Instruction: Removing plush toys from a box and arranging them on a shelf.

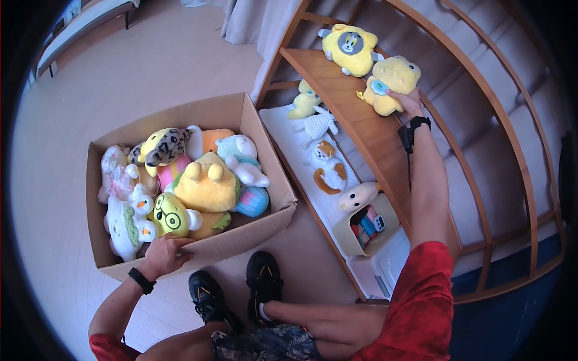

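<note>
My right hand (pixel 410 103) holds a pale yellow plush toy (pixel 392 79) with a light blue bib by its lower side, at the upper wooden shelf (pixel 361 122). Beside it sits a yellow plush (pixel 354 47) with a grey cat face. Low on the left, my left hand (pixel 165 256) grips the near rim of an open cardboard box (pixel 239 246), its fingertips partly hidden. Right by those fingers lies a yellow-green plush head with glasses (pixel 170 215). A large yellow-orange plush (pixel 207 182), a leopard-print plush (pixel 165 146) and a white plush with carrot patches (pixel 128 221) fill the box with others.
The lower shelf (pixel 289 135) carries a striped white plush (pixel 316 126), a white-and-brown cat plush (pixel 328 167), a beige bin (pixel 345 237) of small items and a lidded plastic container (pixel 390 257). A curtain (pixel 253 22) hangs behind. My shoes (pixel 264 280) stand close to the box.
</note>
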Demonstrator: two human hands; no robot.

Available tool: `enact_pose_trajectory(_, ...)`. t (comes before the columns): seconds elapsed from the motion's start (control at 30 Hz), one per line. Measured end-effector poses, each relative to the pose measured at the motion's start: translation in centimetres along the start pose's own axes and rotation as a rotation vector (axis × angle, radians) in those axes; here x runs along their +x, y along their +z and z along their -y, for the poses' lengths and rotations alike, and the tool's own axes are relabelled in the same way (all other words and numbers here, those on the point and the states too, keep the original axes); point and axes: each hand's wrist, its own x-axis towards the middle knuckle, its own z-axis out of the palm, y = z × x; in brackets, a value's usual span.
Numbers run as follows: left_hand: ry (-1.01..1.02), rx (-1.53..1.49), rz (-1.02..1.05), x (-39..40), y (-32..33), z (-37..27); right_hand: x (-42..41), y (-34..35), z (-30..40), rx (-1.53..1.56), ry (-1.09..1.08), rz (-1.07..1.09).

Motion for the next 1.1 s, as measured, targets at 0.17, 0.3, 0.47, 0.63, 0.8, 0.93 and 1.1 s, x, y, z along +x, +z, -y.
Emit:
enact_pose_trajectory(0.17,0.020,0.009,0.014,1.0,-0.1,-0.3,2.6,-2.6,-4.2,0.075,0.209,-0.149)
enact_pose_trajectory(0.3,0.014,-0.021,-0.033,0.0,0.1,-0.1,0.6,-0.2,-3.7,0.065,0.249,-0.171)
enact_pose_trajectory(0.47,-0.004,0.023,0.004,0.5,0.0,-0.1,0.4,-1.2,-4.3,0.177,0.550,0.084)
enact_pose_trajectory(0.63,0.004,0.016,-0.006,0.3,0.2,0.0,0.8,-0.8,-6.1,0.115,0.324,0.043)
enact_pose_trajectory(0.8,0.026,0.016,-0.012,0.3,0.3,0.4,0.2,-0.8,-8.3,0.190,0.040,-0.254)
enact_pose_trajectory(0.93,0.028,0.012,-0.010,0.3,0.2,0.2,0.8,-1.3,-10.0,-0.042,-0.006,-0.426)
enact_pose_trajectory(1.1,0.027,0.016,-0.002,0.5,0.0,-0.1,0.0,-0.3,-8.6,-0.074,0.199,-0.435)
